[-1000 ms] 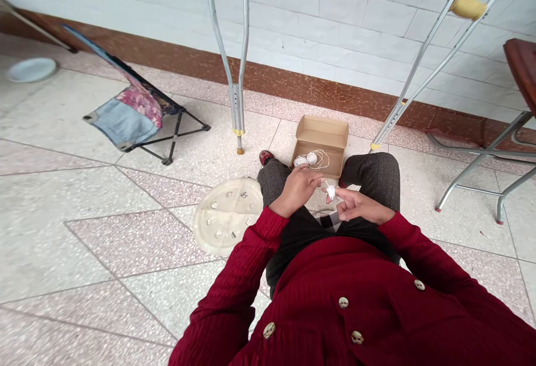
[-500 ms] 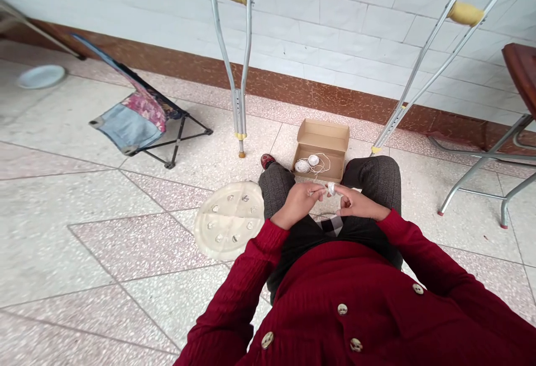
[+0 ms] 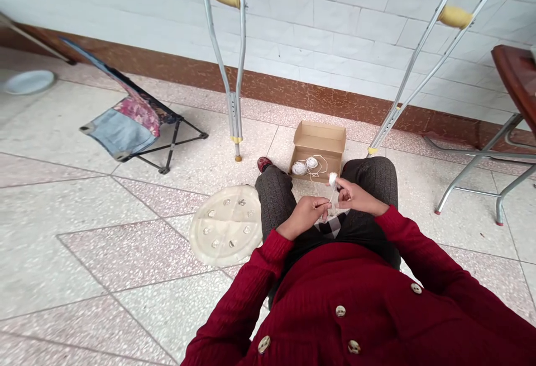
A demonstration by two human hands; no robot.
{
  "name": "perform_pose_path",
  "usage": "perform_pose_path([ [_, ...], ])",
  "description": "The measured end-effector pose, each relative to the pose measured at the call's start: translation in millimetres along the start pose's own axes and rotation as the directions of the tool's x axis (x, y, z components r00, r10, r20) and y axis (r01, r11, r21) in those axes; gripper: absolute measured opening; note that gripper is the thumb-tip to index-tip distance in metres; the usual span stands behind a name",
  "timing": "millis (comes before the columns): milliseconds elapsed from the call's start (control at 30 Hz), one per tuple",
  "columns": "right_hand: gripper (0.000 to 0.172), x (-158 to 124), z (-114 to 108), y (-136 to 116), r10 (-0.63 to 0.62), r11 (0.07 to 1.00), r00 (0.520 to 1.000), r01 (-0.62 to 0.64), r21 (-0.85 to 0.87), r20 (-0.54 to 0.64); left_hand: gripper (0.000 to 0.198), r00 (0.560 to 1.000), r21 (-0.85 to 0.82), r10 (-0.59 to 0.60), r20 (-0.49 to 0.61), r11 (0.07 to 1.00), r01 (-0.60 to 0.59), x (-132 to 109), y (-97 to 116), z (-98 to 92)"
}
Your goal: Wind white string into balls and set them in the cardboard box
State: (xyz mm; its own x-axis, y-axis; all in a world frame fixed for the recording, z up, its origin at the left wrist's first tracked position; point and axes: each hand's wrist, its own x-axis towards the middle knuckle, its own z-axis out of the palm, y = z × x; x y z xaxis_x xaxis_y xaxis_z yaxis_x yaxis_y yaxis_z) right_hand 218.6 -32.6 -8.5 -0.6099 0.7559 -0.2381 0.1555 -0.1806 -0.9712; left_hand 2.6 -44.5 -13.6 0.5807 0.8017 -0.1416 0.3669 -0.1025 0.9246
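Note:
My left hand (image 3: 310, 214) pinches a strand of white string between thumb and fingertips, in front of my lap. To its right, my right hand (image 3: 359, 197) points its index finger up and to the left, with a small coil of white string (image 3: 333, 179) wound around the tip. Its other fingers are curled. The strand runs down from the coil to my left fingertips. Just beyond both hands, an open cardboard box (image 3: 320, 136) stands on the floor between my feet. Inside it lie two balls of white string (image 3: 300, 169) and some loose loops.
A round pale mat with cut-out holes (image 3: 224, 223) lies left of my legs. Two crutches (image 3: 235, 114) lean on the tiled wall. A folding chair (image 3: 125, 128) stands at left, a pale basin (image 3: 30, 82) behind it. At right is a metal-legged stool (image 3: 473, 170).
My left hand has moved down and nearer to my body, below the right fingertip. The right index finger has tilted upward with the coil on it. The view has shifted slightly.

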Motion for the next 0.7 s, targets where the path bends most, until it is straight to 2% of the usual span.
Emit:
perform_pose_path([
  [100, 0.075, -6, 8, 16, 0.089, 0.986, 0.995, -0.083, -0.146, 0.033, 0.037, 0.991, 0.154, 0.061, -0.118, 0.987, -0.042, -2, 2, -14.6],
  [167, 0.073, -16, 17, 13, 0.131, 0.990, 0.981, -0.123, -0.065, 0.141, 0.034, 0.984, 0.181, 0.107, -0.145, 0.980, -0.080, 0, 2, -23.4],
  [267, 0.076, -29, 26, -6, 0.091, 0.972, 0.969, -0.137, 0.193, 0.229, 0.036, 0.988, 0.015, 0.075, -0.137, 0.997, -0.073, 6, 1, -23.0],
  [333, 0.080, -32, 28, -20, 0.027, 0.941, 0.980, -0.091, 0.325, 0.195, 0.037, 0.986, -0.144, 0.012, -0.169, 0.989, -0.037, 10, 2, -13.5],
  [433, 0.089, -24, 23, -30, -0.033, 0.927, 0.991, -0.018, 0.376, 0.128, 0.038, 0.979, -0.280, -0.059, -0.197, 0.960, 0.002, 13, 2, 4.6],
  [500, 0.093, -13, 19, -25, -0.056, 0.946, 0.994, 0.023, 0.324, 0.093, 0.038, 0.985, -0.281, -0.067, -0.161, 0.960, 0.020, 12, 2, 12.5],
  [567, 0.093, 0, 13, -12, -0.055, 0.984, 0.997, 0.045, 0.173, 0.055, 0.038, 0.989, -0.193, -0.070, -0.128, 0.980, 0.044, 9, 1, 13.2],
  [633, 0.090, 9, 9, 5, -0.034, 0.997, 0.999, 0.034, -0.064, -0.001, 0.038, 0.989, -0.041, -0.072, -0.126, 0.997, 0.067, 4, 2, 6.0],
  [700, 0.087, 13, 7, 21, -0.014, 0.964, 0.998, -0.002, -0.267, -0.056, 0.036, 0.986, 0.123, -0.035, -0.161, 0.991, 0.056, 2, 4, -7.3],
])
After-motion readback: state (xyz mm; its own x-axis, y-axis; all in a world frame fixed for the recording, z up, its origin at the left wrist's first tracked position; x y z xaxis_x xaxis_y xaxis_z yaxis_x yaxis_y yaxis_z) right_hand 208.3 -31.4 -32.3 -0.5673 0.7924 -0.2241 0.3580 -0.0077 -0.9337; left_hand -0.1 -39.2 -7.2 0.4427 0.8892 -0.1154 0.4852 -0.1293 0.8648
